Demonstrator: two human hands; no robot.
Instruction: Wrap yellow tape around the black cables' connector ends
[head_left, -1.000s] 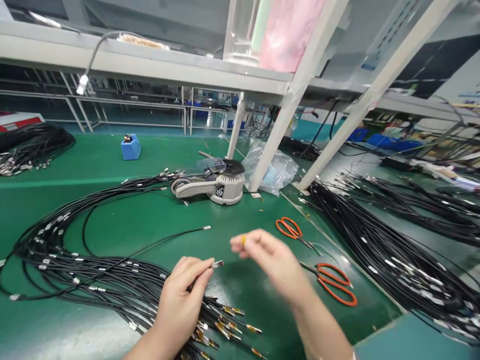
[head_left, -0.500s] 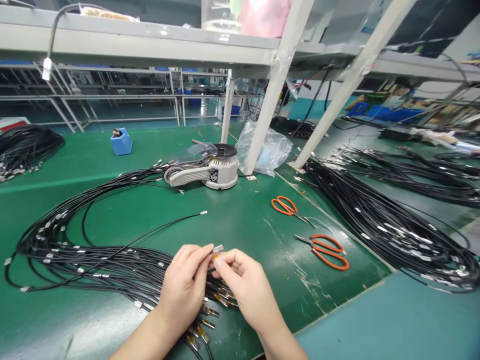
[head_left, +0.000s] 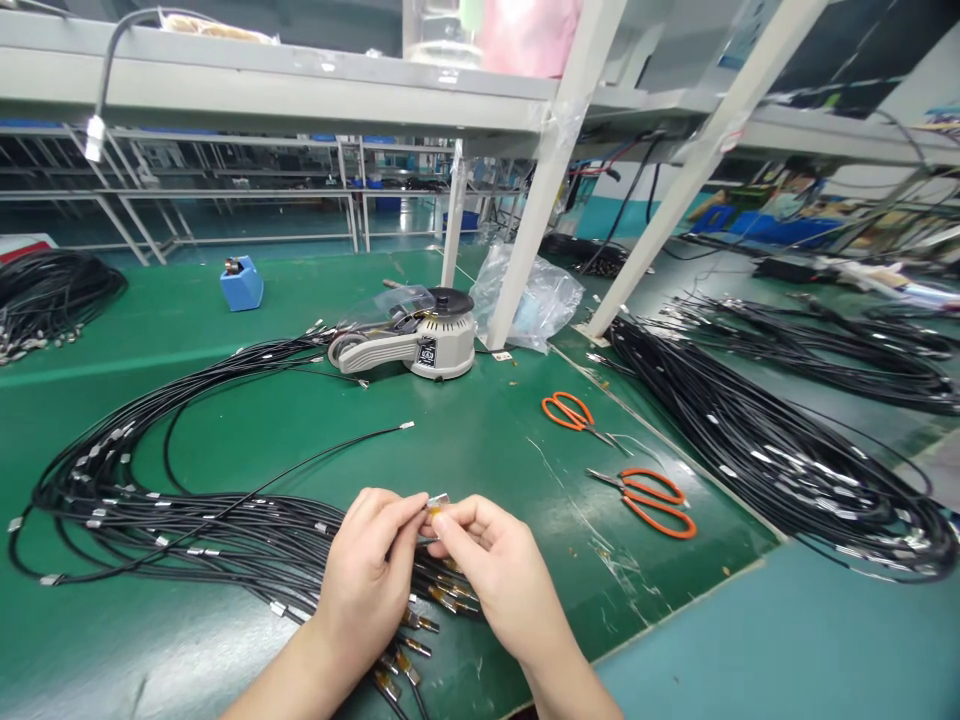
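Between my hands, a silver connector (head_left: 438,500) at a cable's end points up and to the right. A small piece of amber tape (head_left: 434,511) shows just below it. My left hand (head_left: 371,565) pinches the cable end from the left; its fingertips partly cover it. From the right, my right hand (head_left: 499,565) is closed, thumb and forefinger at the amber tape. Under both hands lies a bundle of black cables (head_left: 247,530), several of whose near ends carry metal connectors with amber tape (head_left: 405,665).
A grey tape dispenser (head_left: 442,345) stands behind my hands, a blue block-shaped holder (head_left: 241,285) further left. Two orange-handled scissors (head_left: 660,502) lie to the right. More black cables (head_left: 780,450) are beyond them, past the slanted white posts (head_left: 555,170). A shelf (head_left: 285,90) spans overhead.
My right thumb has shifted slightly at the amber tape, and the connector has turned a little, showing more of its face. My left hand stays nearly still.
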